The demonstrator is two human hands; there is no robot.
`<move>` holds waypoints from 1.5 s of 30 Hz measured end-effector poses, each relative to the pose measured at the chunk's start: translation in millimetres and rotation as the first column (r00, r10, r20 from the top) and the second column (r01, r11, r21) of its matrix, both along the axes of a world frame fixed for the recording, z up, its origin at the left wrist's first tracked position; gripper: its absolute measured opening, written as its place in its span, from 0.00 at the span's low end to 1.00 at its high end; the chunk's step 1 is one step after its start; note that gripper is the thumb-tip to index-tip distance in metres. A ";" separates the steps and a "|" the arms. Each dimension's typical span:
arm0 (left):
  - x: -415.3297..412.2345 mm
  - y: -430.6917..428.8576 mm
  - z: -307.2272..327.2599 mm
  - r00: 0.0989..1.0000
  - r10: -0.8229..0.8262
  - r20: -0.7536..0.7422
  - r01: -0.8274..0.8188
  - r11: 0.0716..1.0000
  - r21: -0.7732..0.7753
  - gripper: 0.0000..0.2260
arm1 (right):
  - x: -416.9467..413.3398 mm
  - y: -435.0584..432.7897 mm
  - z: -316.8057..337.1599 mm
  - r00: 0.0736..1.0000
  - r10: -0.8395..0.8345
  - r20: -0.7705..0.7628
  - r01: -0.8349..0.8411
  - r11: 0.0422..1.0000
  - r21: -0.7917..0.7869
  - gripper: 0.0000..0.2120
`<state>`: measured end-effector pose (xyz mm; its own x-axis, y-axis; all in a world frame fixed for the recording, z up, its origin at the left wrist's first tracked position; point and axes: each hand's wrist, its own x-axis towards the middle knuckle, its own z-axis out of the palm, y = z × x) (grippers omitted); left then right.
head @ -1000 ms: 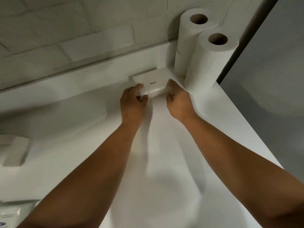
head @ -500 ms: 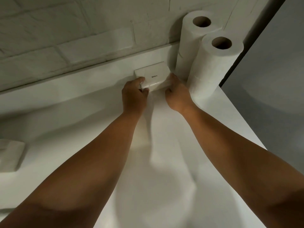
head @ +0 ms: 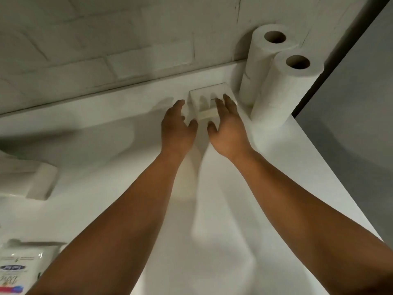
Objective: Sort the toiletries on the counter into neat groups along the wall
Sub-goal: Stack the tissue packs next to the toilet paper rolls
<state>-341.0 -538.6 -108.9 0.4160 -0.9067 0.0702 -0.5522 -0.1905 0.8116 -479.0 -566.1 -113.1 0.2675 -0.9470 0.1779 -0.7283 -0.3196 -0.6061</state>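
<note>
Head view: each grip, left hand (head: 177, 126) and right hand (head: 229, 124), is spread open, fingers apart, holding nothing.
Your small white box (head: 209, 91) lies on the tabletop (head: 214, 231) near the wall (head: 127, 39), just beside the paper rolls (head: 293, 92). Square it with flat fingertips and nudge lightly, so that the rolls stay upright.

Blurred fingers (head: 225, 102) hide part of the white box (head: 209, 90); the packet (head: 19, 271) is cut off bottom-left.

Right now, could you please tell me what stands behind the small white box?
Only the counter's back edge and the white brick wall show behind the white box. The right hand covers its near corner; underneath is hidden.
</note>
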 end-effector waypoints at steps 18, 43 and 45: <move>204.3 190.9 31.4 0.949 0.272 0.162 -0.257 0.961 -0.107 0.14 | 165.3 144.0 25.0 0.916 0.369 0.158 -0.377 0.926 0.018 0.23; 375.7 259.7 7.1 0.984 0.150 0.096 -0.168 0.961 0.220 0.14 | 361.8 226.0 4.6 0.991 0.094 0.099 -0.128 0.894 0.430 0.17; 367.3 259.7 5.6 0.987 0.159 0.020 -0.159 0.961 0.225 0.13 | 351.9 227.1 3.7 0.990 0.057 0.128 -0.106 0.900 0.424 0.14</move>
<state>26.3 -279.0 -103.3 0.5560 -0.8214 -0.1273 -0.5016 -0.4537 0.7366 -127.1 -339.0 -109.3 0.3494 -0.9137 -0.2074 -0.6321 -0.0665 -0.7721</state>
